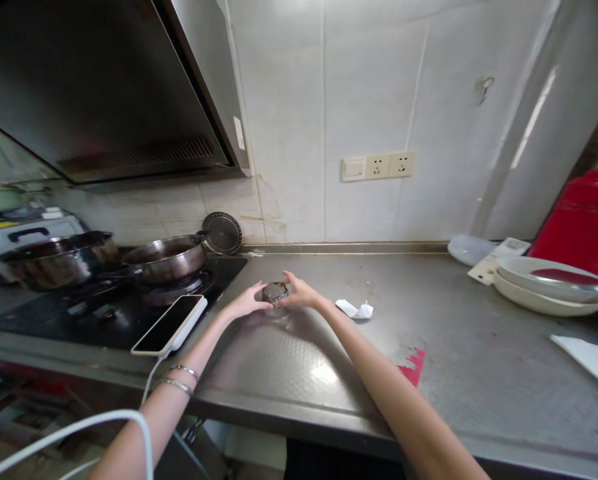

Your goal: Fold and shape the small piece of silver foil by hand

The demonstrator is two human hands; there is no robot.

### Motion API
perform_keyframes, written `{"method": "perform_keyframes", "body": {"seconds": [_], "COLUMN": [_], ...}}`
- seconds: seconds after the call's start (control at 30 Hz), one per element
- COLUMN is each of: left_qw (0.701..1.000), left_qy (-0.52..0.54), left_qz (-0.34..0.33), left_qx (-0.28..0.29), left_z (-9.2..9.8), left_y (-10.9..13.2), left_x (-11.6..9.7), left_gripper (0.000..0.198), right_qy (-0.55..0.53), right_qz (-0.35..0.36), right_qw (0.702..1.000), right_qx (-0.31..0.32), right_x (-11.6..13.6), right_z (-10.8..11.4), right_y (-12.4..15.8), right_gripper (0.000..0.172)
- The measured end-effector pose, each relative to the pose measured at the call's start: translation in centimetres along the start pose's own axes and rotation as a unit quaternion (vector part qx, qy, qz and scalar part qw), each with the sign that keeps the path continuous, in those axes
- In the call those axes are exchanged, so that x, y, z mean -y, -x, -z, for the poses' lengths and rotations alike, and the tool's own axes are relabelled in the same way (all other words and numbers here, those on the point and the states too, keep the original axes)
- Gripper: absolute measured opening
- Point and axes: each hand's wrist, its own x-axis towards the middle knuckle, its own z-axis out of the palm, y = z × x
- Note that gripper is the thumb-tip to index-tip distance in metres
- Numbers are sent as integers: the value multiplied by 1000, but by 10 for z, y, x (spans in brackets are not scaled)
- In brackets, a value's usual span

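And here, near the middle of the counter (pixel 459 380), sits the small round dark piece (pixel 275 294), ringed by two hands. The left hand (pixel 249 301) has it from nine o'clock, the right hand (pixel 299 292) from three, thumb and fingers of each spread and curved onto the rim; whether it rests on the metal or is lifted a touch, I can't tell. It looks stiff and compact, likely with some weight for its size, and that shiny edge could be slick, so opposite sides of the rim are the place to grip; whether it's fragile is anyone's guess. Round the dial now: at three o'clock a crumpled white paper (pixel 355 309) lies just beside the right wrist, and at four a ragged red scrap (pixel 413 367) shows past that forearm. At eight there's the phone (pixel 171 325), near the left forearm, and its white cable (pixel 136 419) loops across that arm, the likeliest snag here. The steel pan (pixel 171 261) stands on the stove at ten, the perforated disc (pixel 222 233) leaning on the wall toward eleven.
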Motion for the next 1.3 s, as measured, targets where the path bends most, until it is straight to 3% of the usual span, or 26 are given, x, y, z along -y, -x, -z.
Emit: {"method": "perform_keyframes", "body": {"seconds": [0.27,0.63,1.3], "left_qw": [1000,999,1000], "left_qy": [2,11,7], "left_qz": [-12,-29,6], "left_qx": [12,27,30], "left_z": [-11,-17,-20], "left_y": [-6,-9,-8], "left_x": [20,19,22], "left_gripper": [85,85,86], "right_qy": [7,4,-9], "right_qz": [-12,-10,-17], "right_qw": [1000,1000,1000], "right_qx": [7,0,1], "right_x": [-3,-12,-14], "right_z": [-6,-7,-11], "right_y": [1,4,6], "right_gripper": [109,110,107]}}
